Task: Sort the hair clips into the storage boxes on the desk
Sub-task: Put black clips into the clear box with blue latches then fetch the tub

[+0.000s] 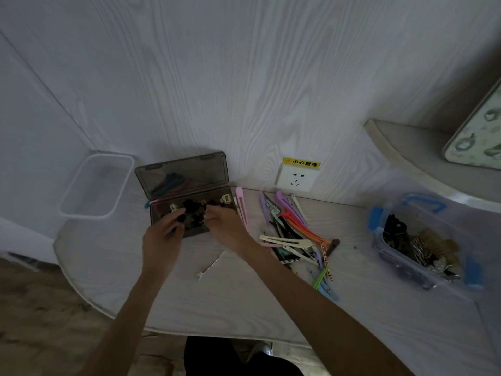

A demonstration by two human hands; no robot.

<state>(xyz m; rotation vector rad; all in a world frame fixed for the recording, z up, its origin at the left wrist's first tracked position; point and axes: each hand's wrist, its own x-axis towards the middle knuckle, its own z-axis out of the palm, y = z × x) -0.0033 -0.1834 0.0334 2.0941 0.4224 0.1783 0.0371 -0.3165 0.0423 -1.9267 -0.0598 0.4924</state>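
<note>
A smoky dark storage box stands open at the back of the desk, its lid leaning on the wall. A heap of small black hair clips fills the box. My left hand reaches into the box from the left and pinches a black clip between thumb and fingers. My right hand is at the box's right side with curled fingertips down among the black clips; blur hides whether it holds one. A pile of long coloured hair clips lies to the right. A clear box with blue latches holds dark and gold clips.
An empty clear container leans against the wall at the left. A pink clip lies beside the dark box, and a white clip lies near the desk's middle. A wall socket sits behind the pile. The desk's curved edge is at the lower left.
</note>
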